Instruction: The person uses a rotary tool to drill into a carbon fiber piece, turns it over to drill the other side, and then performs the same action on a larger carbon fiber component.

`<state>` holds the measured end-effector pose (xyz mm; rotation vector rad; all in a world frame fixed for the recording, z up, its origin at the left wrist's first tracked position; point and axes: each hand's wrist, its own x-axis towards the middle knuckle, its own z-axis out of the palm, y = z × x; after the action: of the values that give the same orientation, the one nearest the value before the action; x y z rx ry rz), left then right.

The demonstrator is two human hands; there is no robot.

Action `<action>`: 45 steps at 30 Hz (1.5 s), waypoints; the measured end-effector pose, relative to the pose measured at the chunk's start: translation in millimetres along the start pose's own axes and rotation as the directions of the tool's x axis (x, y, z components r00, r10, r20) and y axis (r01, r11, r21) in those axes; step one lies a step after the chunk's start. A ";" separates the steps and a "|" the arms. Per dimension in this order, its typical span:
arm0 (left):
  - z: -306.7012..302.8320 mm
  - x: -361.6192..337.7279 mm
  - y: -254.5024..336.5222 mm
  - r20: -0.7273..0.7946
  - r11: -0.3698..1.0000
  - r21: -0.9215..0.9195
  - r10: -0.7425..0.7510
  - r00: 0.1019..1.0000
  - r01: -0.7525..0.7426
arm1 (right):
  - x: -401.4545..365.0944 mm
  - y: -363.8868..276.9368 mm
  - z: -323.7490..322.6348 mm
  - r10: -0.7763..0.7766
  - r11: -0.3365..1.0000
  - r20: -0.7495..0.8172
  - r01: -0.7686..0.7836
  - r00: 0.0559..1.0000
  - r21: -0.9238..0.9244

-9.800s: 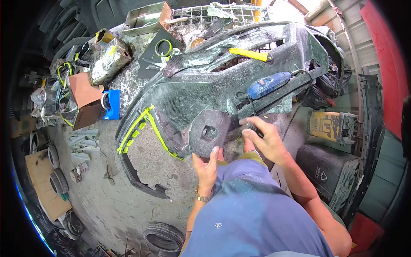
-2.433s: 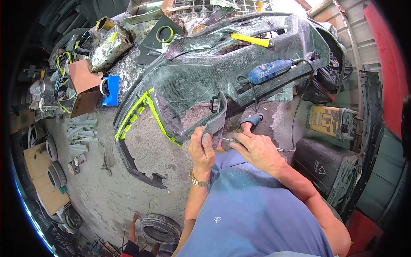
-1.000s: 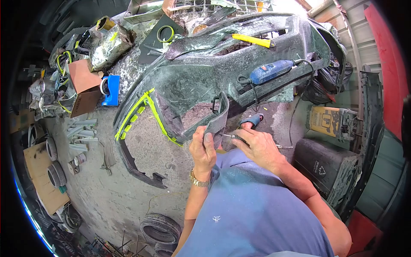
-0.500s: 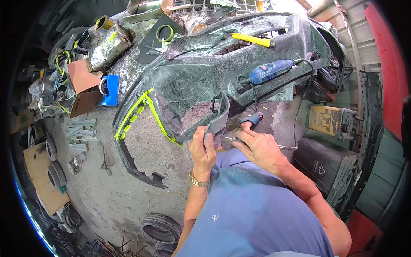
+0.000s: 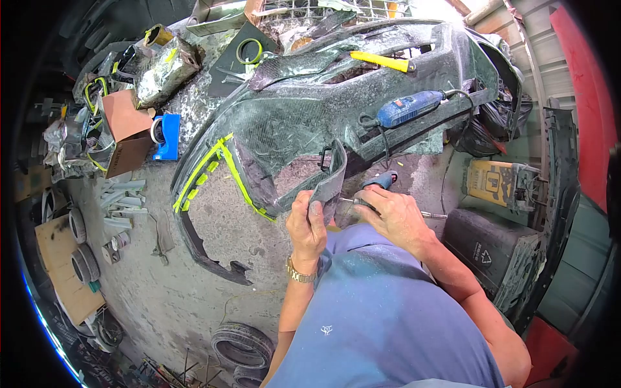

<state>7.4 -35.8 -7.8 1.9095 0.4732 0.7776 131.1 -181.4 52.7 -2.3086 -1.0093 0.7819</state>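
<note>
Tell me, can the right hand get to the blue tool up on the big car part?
Probably yes: nothing stands between the right hand and the blue tool, which lies in the open on the bumper. But that hand is closed on a thin metal tool.

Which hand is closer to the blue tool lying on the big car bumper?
Right. The right hand sits below the blue tool, holding a thin metal handpiece. The left hand is farther off, down and to the left, gripping a dark panel.
</note>
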 end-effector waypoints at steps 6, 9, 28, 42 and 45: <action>-6.5 -1.4 1.8 -0.011 0.976 -0.034 -0.215 0.977 0.214 | -6.1 -6.7 -2.6 -0.043 0.990 0.003 0.042 0.999 0.135; -16.5 6.8 6.8 -0.123 0.955 -0.164 -0.269 0.955 0.248 | -5.1 3.7 -10.2 -0.053 0.977 -0.110 0.074 0.992 0.197; -23.0 -36.8 -10.6 0.168 0.780 -0.383 -0.467 0.868 0.494 | -13.8 -1.5 -9.4 0.106 0.992 0.113 -0.097 0.988 -0.083; -2.2 -40.3 5.1 0.161 0.943 -0.030 -0.323 0.933 0.331 | -6.5 -11.4 -5.1 0.031 0.936 0.093 0.003 0.995 -0.351; -0.3 -39.8 5.2 0.148 0.962 0.003 -0.270 0.951 0.272 | -4.8 -9.2 -3.0 0.022 0.937 0.076 0.006 0.997 -0.349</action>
<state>-21.4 -62.6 -15.4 1.8213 0.6186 0.4561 126.0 -180.2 62.1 -2.5971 -1.2620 0.7513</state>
